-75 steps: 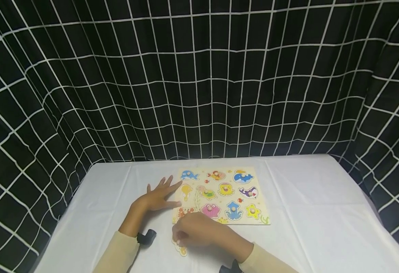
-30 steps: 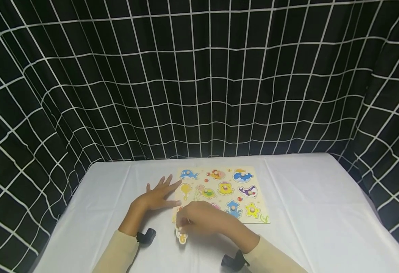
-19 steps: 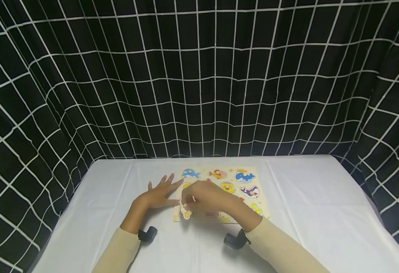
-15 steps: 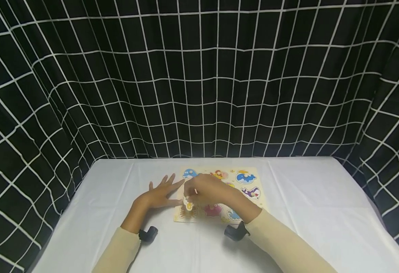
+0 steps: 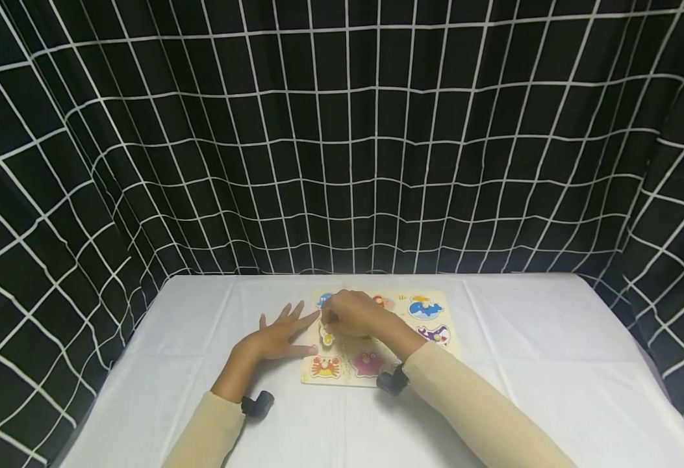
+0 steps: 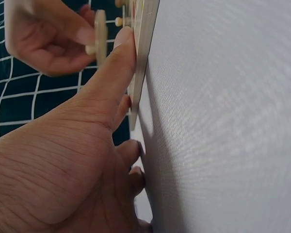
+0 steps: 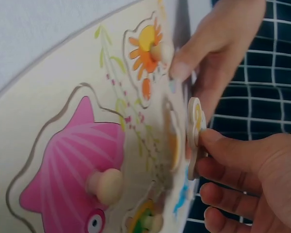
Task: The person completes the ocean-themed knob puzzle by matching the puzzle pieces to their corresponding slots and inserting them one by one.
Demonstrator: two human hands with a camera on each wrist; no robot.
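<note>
A wooden peg puzzle board (image 5: pixel 401 300) with sea-animal pieces lies on the white table. My left hand (image 5: pixel 286 325) lies flat beside its left edge, and the thumb (image 6: pixel 114 68) presses against the board edge (image 6: pixel 144 43). My right hand (image 5: pixel 330 320) pinches a yellow piece (image 5: pixel 327 336) by its peg. It holds the piece (image 7: pixel 195 131) on edge just above an empty recess (image 7: pixel 173 141) in the board's left column. An orange crab piece (image 5: pixel 325 366) and a pink shell piece (image 5: pixel 367 364) sit in the front row.
A whale piece (image 5: pixel 425 307) and an orca piece (image 5: pixel 435 335) sit at the board's right. White cloth (image 5: pixel 540 364) covers the table. A black curtain with a white grid (image 5: pixel 342 143) hangs behind and at both sides.
My right hand has lifted the yellow piece from the table in front of the board and carried it away over the board's left column. The left hand has stayed flat.
</note>
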